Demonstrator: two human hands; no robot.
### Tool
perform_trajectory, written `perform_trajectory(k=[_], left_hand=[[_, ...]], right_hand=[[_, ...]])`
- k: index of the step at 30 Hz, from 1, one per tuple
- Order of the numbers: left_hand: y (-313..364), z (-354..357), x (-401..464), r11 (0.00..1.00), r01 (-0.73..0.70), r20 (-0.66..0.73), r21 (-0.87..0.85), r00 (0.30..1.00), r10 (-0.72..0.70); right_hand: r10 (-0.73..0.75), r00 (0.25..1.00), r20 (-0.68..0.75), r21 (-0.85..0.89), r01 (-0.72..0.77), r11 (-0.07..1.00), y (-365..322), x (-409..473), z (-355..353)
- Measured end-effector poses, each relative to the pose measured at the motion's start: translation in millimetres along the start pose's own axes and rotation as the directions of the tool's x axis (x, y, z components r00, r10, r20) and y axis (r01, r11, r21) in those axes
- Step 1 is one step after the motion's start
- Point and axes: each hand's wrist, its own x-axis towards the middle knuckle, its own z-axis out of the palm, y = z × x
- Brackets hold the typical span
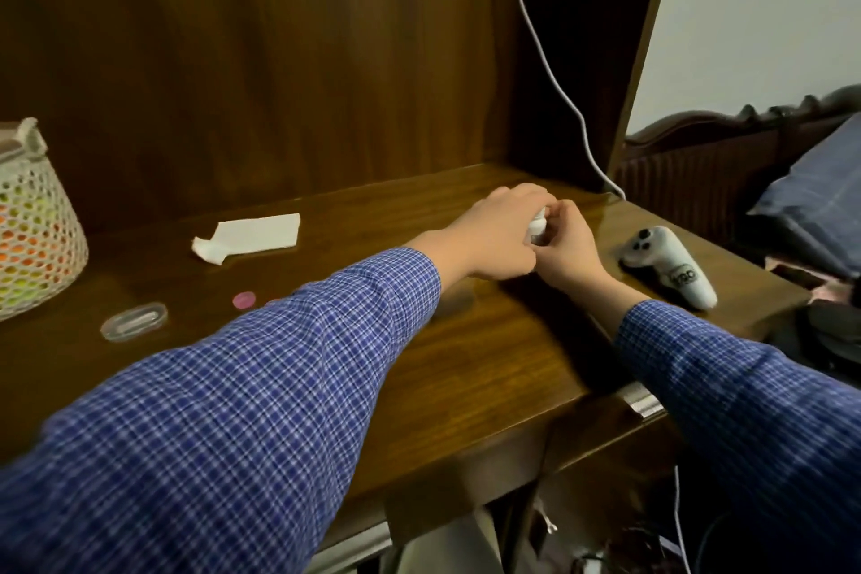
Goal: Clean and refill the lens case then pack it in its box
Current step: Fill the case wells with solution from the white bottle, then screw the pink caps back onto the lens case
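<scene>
Together, two hands meet over a wooden desk (489, 340), both wrapped around a small white bottle (678, 231) that shows only as a sliver between them. The left hand (501, 233), reaching in from seven o'clock in a blue checked sleeve (279, 387), curls over the bottle's top and left side with its fingers closed on it. The right hand (566, 247), coming from five o'clock, pinches the bottle from the other side, fingers bent tight against it. Whether the bottle stands on the desk or is lifted clear cannot be told.

At nine o'clock from the hands, well apart from them, lies a clear oval case (134, 321) flat on the desk, with a small pink cap (244, 299) just beside it toward three o'clock. A crumpled white tissue (249, 235) rests farther back, at ten o'clock from the hands. A white mesh basket (32, 219) of bright-coloured contents sits at the desk's far left edge. Near the right hand, at three o'clock, a white controller (668, 268) lies on the desk, and a white cable (550, 75) hangs down the back panel to the desktop.
</scene>
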Motion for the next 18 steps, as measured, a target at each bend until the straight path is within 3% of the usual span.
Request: perform_trajectory(k=[6, 13, 18], left_hand=[[-9.7, -2.6, 7.3, 0.999, 0.053, 0.017, -0.002, 0.998, -0.053], [-22.7, -11.1, 4.5, 0.985, 0.085, 0.05, -0.148, 0.996, -0.078], [-24.7, -33.2, -17.8, 0.99, 0.045, -0.007, -0.133, 0.999, -0.046]], right_hand=[[0.012, 0.999, 0.034, -0.026, -0.011, 1.0, -0.2, 12.6, 5.5], [0.007, 0.999, 0.037, -0.117, -0.003, 0.993, 1.4, 22.9, 12.7], [0.118, 0.991, 0.069, -0.11, -0.11, 0.988, 9.0, 14.9, 15.6]])
